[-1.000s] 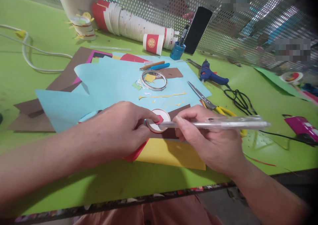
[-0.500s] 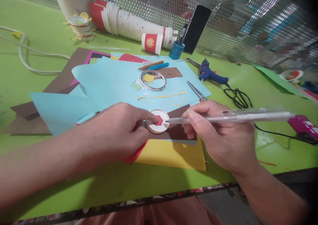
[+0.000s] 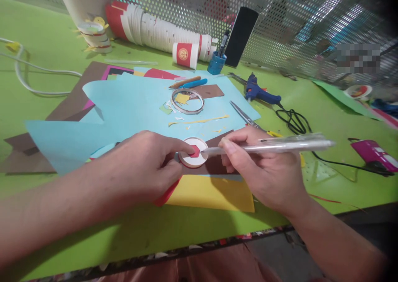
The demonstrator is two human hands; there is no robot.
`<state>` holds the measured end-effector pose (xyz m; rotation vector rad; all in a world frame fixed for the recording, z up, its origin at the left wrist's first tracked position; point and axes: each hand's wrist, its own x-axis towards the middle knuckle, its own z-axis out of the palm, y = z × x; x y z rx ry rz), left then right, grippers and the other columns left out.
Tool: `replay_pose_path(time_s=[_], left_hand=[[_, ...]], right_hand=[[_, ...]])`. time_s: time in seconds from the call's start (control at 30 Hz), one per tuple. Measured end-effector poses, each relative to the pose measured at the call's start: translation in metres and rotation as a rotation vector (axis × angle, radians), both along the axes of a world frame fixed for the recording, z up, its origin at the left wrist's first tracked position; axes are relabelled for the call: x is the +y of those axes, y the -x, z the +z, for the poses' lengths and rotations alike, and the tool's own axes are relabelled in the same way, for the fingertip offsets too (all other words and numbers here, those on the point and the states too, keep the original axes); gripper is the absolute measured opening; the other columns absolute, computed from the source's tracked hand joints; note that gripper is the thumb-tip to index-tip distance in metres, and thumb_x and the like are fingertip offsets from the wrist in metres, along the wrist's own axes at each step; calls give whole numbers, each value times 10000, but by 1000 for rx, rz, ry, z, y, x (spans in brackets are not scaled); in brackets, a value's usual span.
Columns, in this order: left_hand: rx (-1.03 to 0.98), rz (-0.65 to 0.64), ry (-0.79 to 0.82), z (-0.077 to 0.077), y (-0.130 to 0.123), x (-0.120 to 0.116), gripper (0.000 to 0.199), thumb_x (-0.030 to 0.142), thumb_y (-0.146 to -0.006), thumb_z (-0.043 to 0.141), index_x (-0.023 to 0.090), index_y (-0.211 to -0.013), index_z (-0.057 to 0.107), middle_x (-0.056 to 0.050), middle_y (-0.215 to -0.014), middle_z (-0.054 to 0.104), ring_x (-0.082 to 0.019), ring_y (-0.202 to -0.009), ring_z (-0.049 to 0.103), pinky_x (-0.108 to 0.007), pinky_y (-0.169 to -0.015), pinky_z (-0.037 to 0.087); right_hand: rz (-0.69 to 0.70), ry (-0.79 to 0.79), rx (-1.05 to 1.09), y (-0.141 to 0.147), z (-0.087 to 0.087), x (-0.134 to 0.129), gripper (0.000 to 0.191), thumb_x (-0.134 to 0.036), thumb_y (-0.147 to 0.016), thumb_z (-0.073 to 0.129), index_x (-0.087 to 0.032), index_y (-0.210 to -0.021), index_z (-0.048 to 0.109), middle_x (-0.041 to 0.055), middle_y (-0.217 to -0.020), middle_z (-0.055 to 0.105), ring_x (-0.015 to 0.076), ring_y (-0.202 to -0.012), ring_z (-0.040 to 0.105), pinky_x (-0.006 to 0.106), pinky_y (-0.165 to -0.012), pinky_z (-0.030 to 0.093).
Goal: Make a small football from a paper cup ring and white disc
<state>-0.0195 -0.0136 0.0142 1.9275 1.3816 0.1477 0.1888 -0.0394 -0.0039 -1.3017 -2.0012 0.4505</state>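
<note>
My left hand (image 3: 152,161) reaches in from the left, its index fingertip pressing a small red paper hexagon (image 3: 195,151) onto a round white paper-cup base (image 3: 188,161). The thumb is bent by the base's rim, and the other fingers are mostly hidden. My right hand (image 3: 264,170) is closed around a clear-barrelled pen (image 3: 280,144), held almost level. The pen tip touches or nearly touches the hexagon's right edge. Under the base lies dark brown paper (image 3: 217,165), with a yellow sheet (image 3: 214,193) nearer me.
Light blue sheets (image 3: 130,103) hold a white ring (image 3: 187,113), paper scraps and scissors (image 3: 244,114). A blue glue gun (image 3: 261,93) and its cord are at right. Behind stand stacked paper cups (image 3: 161,29), a single red-and-white cup (image 3: 185,56), a blue pen pot (image 3: 217,63) and a phone (image 3: 241,35).
The whole view has shifted slightly, so things appear a little further left. Both hands keep the same hold, and the pen's back end has swung slightly.
</note>
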Motion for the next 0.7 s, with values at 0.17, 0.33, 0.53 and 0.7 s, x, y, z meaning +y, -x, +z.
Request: replay_pose_path(time_s=[0.17,0.33,0.53,0.7], left_hand=[[21,-3,31,2,-2,0,445,235,-752,492,293,-1101,763,21,-473,457,-148,-460,392,-269,-471,282],[29,3,35,2,-2,0,423,259,-750,509,306,-1085,764,16,-491,469,-157,-473,401,-274,-473,287],[16,-2,8,0,-1,0,380,265,-763,519,284,-1050,766,16,-480,490,-150,-454,402,-269,-449,288],[-65,-15,-40,-10,1,1,374,254,-744,497,266,-984,783,24,-423,445,-148,-404,383,-255,-396,249]], right_hand=[[0,-15,-8,0,0,0,154,-240,-948,576,-181,-819,636,-41,-644,640,97,-549,583,229,-542,490],[-7,-9,-10,0,0,-1,167,-245,-949,578,-184,-802,629,-40,-640,635,98,-546,583,230,-537,488],[-11,-20,-12,0,0,-1,160,-231,-946,575,-178,-804,628,-42,-638,630,94,-546,577,224,-534,473],[18,-37,-20,1,1,-2,157,-199,-938,580,-168,-790,622,-52,-629,614,71,-560,565,195,-550,452]])
